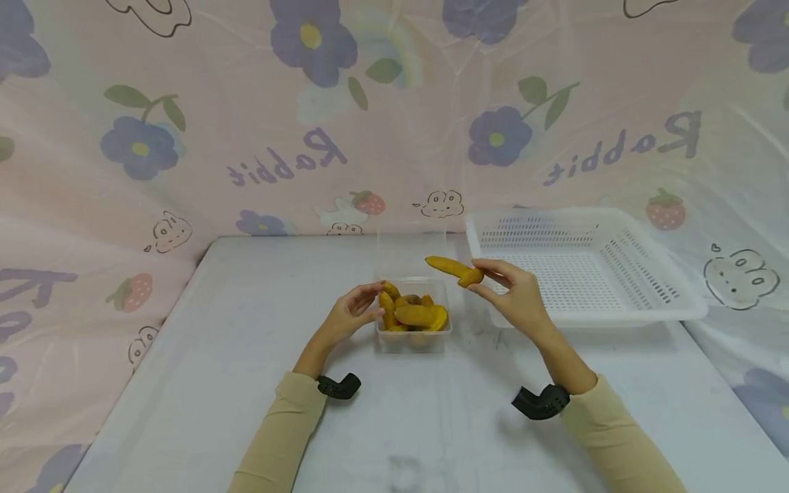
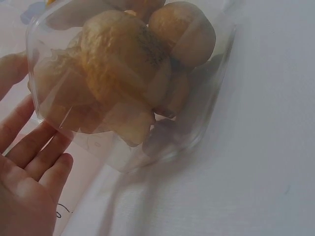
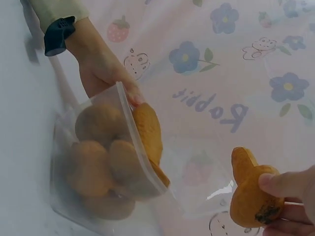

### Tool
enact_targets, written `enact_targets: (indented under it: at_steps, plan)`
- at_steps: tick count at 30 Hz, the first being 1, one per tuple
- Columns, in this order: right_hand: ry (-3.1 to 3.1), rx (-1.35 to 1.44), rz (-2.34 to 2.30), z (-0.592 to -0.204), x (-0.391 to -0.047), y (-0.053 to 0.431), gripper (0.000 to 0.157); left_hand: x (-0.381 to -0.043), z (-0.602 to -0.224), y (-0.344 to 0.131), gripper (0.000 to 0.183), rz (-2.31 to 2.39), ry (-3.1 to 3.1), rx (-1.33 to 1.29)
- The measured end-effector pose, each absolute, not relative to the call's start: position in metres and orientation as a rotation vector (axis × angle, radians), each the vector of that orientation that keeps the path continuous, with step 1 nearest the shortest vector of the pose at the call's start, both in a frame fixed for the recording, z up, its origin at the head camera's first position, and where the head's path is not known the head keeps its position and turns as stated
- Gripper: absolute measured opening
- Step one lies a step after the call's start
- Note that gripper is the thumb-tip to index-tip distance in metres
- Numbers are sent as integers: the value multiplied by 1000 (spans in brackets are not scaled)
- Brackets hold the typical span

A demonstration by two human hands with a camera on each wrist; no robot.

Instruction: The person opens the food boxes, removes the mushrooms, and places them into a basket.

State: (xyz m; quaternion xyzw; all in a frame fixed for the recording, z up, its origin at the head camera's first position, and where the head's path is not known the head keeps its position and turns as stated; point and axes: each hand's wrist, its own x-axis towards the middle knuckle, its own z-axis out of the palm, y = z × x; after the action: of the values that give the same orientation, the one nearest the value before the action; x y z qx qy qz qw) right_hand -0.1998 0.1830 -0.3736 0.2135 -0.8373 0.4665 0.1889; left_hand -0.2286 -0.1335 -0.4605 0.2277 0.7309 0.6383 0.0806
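Toward the far right of the white table (image 1: 382, 404) sits a white basket (image 1: 579, 260), its walls slotted. Behind and along both sides hangs a pale pink sheet (image 1: 401, 161), printed with purple flowers (image 1: 311, 40), green leaves (image 1: 383, 70), strawberries (image 1: 666, 210), outlined rabbits (image 1: 742, 279) and "Rabbit" lettering (image 1: 683, 135) that reads backwards.

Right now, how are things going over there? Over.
Right hand pinching yellow gourd-like piece. Left hand at clear container. More yellow pieces inside. White basket off right; no obvious obstruction.
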Motion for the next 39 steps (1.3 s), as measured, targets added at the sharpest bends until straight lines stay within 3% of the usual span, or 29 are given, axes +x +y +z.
enact_targets:
  at_steps: [22, 39]
  plan:
    - [-2332, 327, 1290, -382, -205, 252, 40, -228, -462, -133, 51, 1924, 2180, 698]
    - [-2468, 261, 1198, -394, -205, 265, 41, -228, -462, -133, 50, 1930, 2176, 689]
